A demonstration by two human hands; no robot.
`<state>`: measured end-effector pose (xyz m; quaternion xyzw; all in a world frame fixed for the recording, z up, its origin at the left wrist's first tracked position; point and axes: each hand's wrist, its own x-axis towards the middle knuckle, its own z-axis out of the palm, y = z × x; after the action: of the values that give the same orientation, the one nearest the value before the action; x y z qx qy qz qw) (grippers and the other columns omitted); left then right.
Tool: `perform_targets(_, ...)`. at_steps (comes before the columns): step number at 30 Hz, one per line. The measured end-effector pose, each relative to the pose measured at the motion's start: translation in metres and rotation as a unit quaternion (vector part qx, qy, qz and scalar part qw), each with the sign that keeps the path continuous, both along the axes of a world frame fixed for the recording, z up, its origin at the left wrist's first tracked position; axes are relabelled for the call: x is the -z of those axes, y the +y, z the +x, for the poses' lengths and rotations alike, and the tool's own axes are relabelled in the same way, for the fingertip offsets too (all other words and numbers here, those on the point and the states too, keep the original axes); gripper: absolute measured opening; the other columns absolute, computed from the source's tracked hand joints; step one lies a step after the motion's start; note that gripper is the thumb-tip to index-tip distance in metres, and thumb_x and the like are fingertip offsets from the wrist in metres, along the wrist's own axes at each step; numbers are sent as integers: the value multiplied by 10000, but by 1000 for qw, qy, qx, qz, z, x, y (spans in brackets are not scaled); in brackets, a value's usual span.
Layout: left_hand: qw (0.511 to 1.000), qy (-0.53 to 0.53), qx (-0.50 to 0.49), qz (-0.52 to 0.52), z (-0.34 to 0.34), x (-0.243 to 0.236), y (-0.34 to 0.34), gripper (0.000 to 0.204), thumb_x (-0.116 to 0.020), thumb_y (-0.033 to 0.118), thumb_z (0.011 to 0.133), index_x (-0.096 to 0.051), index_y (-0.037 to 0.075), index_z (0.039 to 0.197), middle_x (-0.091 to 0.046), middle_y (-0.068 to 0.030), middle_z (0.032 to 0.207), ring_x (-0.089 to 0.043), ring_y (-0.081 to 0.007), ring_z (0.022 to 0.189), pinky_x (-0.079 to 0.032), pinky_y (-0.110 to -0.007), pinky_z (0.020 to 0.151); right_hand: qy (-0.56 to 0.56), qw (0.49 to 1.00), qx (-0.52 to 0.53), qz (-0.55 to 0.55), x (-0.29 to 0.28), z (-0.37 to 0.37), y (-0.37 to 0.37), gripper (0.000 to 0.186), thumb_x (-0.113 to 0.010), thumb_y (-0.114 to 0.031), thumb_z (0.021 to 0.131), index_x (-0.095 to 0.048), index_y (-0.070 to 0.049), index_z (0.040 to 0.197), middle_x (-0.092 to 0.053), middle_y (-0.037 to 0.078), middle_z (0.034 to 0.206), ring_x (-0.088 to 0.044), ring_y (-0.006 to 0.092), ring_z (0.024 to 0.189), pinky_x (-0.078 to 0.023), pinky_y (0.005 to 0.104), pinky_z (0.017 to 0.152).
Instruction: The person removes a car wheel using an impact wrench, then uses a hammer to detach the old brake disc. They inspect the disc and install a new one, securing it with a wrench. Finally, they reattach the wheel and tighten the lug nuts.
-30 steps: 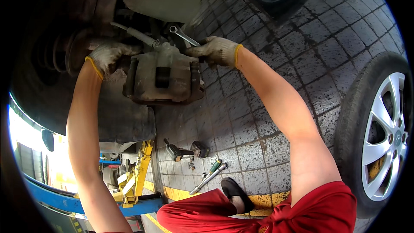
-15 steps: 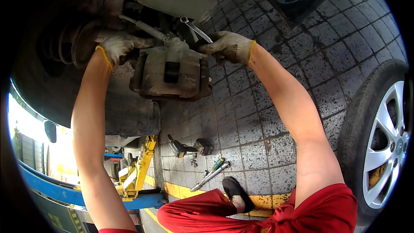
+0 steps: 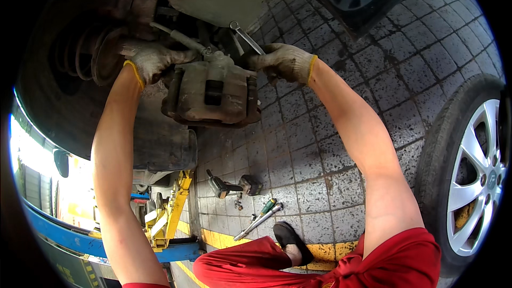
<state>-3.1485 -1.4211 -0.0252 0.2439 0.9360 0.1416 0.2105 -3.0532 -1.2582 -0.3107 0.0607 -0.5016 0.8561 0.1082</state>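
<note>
A rusty brake caliper (image 3: 192, 96) hangs in the wheel well in front of me. My left hand (image 3: 157, 60), in a grimy white work glove, is closed at its upper left, thumb stretched along the top; the fingertips are partly hidden. On the other side, my gloved right hand (image 3: 282, 63) grips a silver ring-ended wrench (image 3: 248, 38). The wrench's ring points up and left, away from the palm; its other end is hidden in the hand. Between the hands, a hose fitting (image 3: 207, 52) meets a light-coloured rod-like part (image 3: 184, 38).
A coil spring (image 3: 80, 56) sits left of the caliper. On the tiled floor lie a cordless power tool (image 3: 218, 185), a long ratchet handle (image 3: 258, 221) and a green-handled tool (image 3: 268, 206). A removed wheel (image 3: 469, 181) stands at right; a yellow-and-blue lift arm (image 3: 178, 208) is lower left.
The wrench's ring end has shifted slightly right and its shaft stands a little steeper. My left hand has moved slightly right. Both hands stay at the caliper.
</note>
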Motion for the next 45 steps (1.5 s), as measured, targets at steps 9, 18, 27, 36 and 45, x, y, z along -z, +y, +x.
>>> perform_targets(9,998,29,40,-43,-18,-13,-10,511,-782,247,999,-647,-26,1409,-695,-115,1361,-646,-207,1245,-522,-332,1080,5,999,24,45,3,0,2,670,-746,-517,945,-674,-15,1384,-705,68,1052,-567,116,788,-465,270,665)
perform_targets(18,914,181,298,-207,-44,-35,-45,398,-652,192,1080,-653,4,1432,-695,-67,1389,-645,-166,1273,-512,-307,1096,-46,995,24,89,-1,-4,-17,633,-827,-569,856,-703,-23,1150,-575,2,730,-471,101,536,-371,310,474)
perform_targets(27,996,60,-6,-58,-10,-2,-10,409,-729,103,993,-685,45,1396,-733,-103,1359,-709,-207,1150,-567,-348,994,-50,991,25,120,-30,12,-2,525,-806,-462,881,-708,-16,1140,-552,-13,709,-481,81,585,-363,277,494)
perform_targets(36,999,22,27,10,-9,-1,-14,371,-784,273,997,-743,79,1311,-748,-20,1248,-689,-102,1087,-599,-262,826,-38,992,26,117,-18,-6,-4,452,-787,-449,945,-707,-26,1085,-614,13,728,-499,91,580,-389,290,511)
perform_targets(45,998,7,47,33,-4,-11,-21,490,-796,186,977,-644,-4,1402,-726,-93,1254,-706,-170,1071,-617,-298,834,-43,992,33,112,-18,1,-6,482,-823,-437,932,-690,-22,1136,-567,-10,642,-423,71,470,-307,282,423)
